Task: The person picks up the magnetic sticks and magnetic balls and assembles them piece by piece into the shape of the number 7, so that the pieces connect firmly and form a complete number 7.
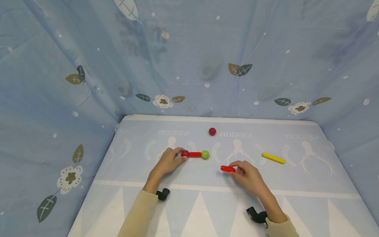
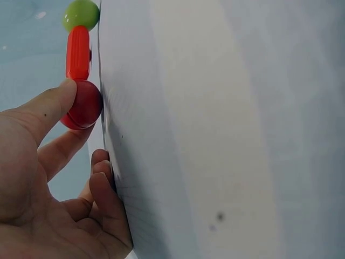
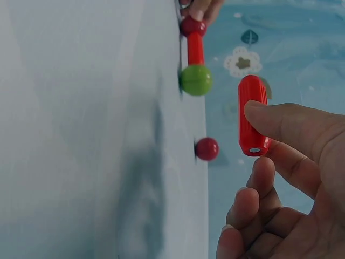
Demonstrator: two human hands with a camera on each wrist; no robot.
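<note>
On the table, a dark red ball (image 1: pixel 185 153), a short red rod (image 1: pixel 194 154) and a green ball (image 1: pixel 205 154) lie joined in a row. My left hand (image 1: pixel 169 160) pinches the dark red ball between thumb and finger; the thumb covers part of it in the left wrist view. To the right, my right hand (image 1: pixel 247 176) holds a second red rod (image 3: pixel 252 116), ridged along its sides, with a hole showing in one end. This rod is raised over the table, apart from the joined row, its far end pointing toward the green ball.
A loose dark red ball (image 1: pixel 212 131) lies near the table's back edge, behind the joined row. Farther right is a longer yellow rod (image 1: pixel 273 158). Blue patterned curtain (image 1: pixel 189 65) hangs behind the table and along its sides.
</note>
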